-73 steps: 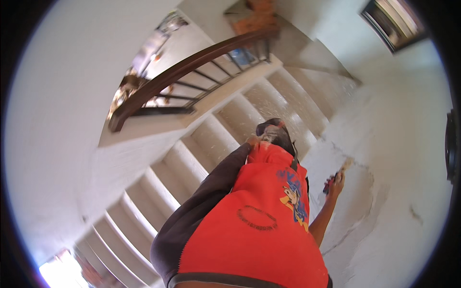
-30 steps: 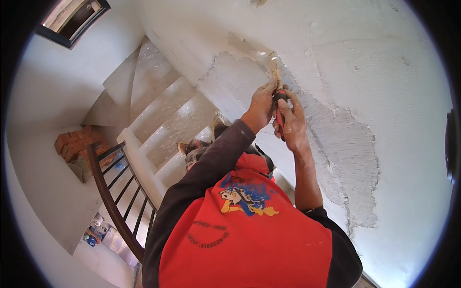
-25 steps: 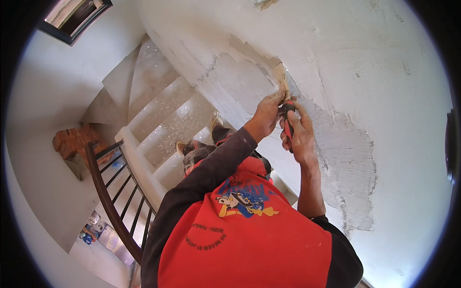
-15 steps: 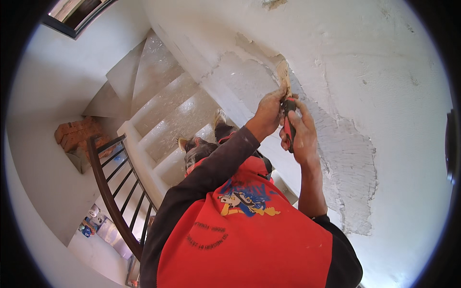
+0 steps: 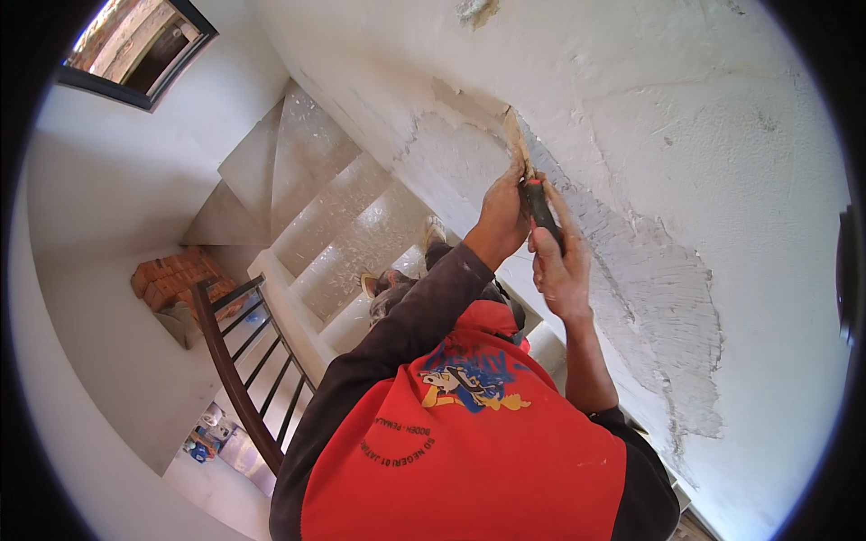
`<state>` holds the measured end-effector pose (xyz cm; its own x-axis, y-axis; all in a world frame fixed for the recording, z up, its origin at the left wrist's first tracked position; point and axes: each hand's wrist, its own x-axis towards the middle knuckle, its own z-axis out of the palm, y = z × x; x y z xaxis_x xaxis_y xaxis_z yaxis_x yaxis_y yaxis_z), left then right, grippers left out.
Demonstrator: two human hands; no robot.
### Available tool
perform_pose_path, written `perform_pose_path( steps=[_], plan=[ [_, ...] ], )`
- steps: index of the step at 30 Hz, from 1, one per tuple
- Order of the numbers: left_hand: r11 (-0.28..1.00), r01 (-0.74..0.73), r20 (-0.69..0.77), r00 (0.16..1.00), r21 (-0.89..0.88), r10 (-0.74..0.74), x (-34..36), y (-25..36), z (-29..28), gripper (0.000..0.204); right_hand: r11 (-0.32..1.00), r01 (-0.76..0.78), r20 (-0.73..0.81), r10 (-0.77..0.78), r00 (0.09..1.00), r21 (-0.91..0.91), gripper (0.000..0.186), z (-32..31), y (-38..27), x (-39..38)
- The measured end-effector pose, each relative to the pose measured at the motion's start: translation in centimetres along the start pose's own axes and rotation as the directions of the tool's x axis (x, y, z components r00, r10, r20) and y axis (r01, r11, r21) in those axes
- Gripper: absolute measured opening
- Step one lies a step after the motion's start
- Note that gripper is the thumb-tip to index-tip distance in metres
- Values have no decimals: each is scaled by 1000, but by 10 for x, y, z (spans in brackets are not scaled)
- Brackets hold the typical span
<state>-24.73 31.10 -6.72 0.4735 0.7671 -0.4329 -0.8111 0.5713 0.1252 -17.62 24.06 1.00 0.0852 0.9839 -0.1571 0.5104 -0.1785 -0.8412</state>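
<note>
A scraper (image 5: 543,209) with a black and red handle is held up against the wall, its dusty, pale blade (image 5: 515,137) seen nearly edge-on. My right hand (image 5: 565,272) is closed around the lower part of the handle. Above it, my left hand (image 5: 502,209) is closed at the joint of blade and handle, its fingers partly hidden. The blade's tip lies at the upper edge of a rough grey patch (image 5: 654,307), where the white surface of the wall (image 5: 704,162) has come away. I cannot tell how firmly the tip presses.
Stairs (image 5: 338,230) strewn with white flakes climb on the left, with my feet on them. A dark handrail (image 5: 236,383) with black bars runs beside them. Stacked red bricks (image 5: 180,279) stand past it. A framed window (image 5: 135,50) is at upper left.
The blade has turned from showing its flat face to nearly edge-on, and the handle has tilted. My right fingers have shifted on it. The whole view has swung slightly.
</note>
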Motion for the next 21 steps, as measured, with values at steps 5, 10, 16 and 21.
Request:
perform_pose_path(
  steps=[5, 10, 16, 21],
  plan=[
    [996, -58, 3, 998, 62, 57, 4, 18, 3, 37, 990, 140, -71, -141, 987, -22, 44, 20, 5, 15],
    [1000, -29, 11, 1000, -12, 29, 7, 4, -2, 38, 981, 70, -61, -60, 996, 179, 44, 2, -8, 9],
    [994, -109, 53, 993, -10, 109, 31, 39, -12, 40, 996, 41, -23, -43, 999, -76, 43, 24, -15, 49],
    [999, -46, -34, 998, -15, 45, 41, 62, -39, 39, 984, 139, 59, -133, 989, -111, 45, 50, 0, 59]
  ],
)
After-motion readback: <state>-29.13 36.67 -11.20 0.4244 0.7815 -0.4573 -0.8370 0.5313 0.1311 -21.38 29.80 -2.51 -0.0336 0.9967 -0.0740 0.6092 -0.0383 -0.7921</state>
